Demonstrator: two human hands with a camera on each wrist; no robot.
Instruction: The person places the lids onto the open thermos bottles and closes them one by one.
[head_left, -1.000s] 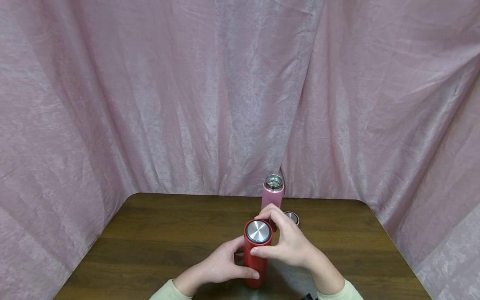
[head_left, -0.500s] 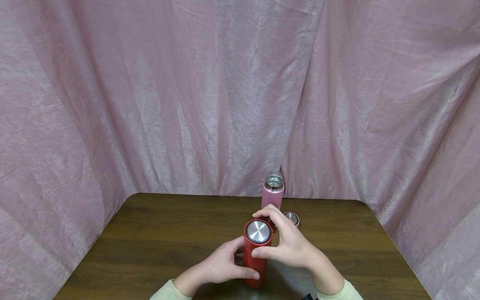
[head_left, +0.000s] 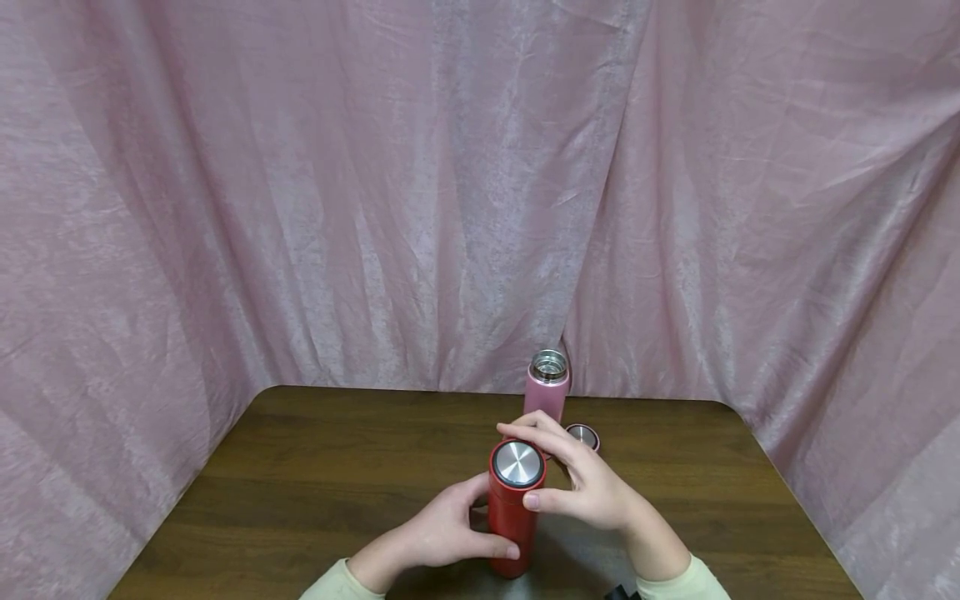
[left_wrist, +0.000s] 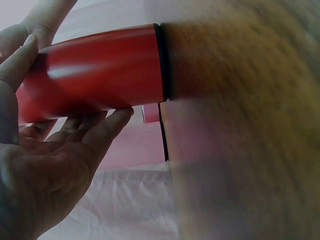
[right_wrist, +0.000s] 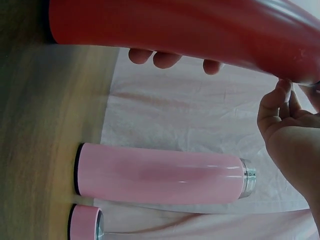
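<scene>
A red thermos (head_left: 512, 521) stands upright on the table near the front, its cap (head_left: 519, 463) topped by a brushed metal disc. From the left, my left hand (head_left: 450, 525) grips the body, thumb on the near side and fingers behind it. My right hand (head_left: 588, 483) holds the cap from the right, thumb at its near right edge and fingers across the far side. In the left wrist view, the black base of the red thermos (left_wrist: 100, 70) rests right at the wood. Behind stands a pink thermos (head_left: 545, 398), uncapped, its steel neck showing.
Beside the pink thermos lies its pink cap (head_left: 582, 436), metal disc up, partly behind my right hand. The dark wooden table (head_left: 360, 442) ends at a pink velvet curtain (head_left: 450, 208). A small black object (head_left: 621, 593) shows at the bottom edge.
My right hand has turned about the cap: its fingertips have shifted left along the far side, its thumb right along the near side. The left hand and the red thermos stay in place.
</scene>
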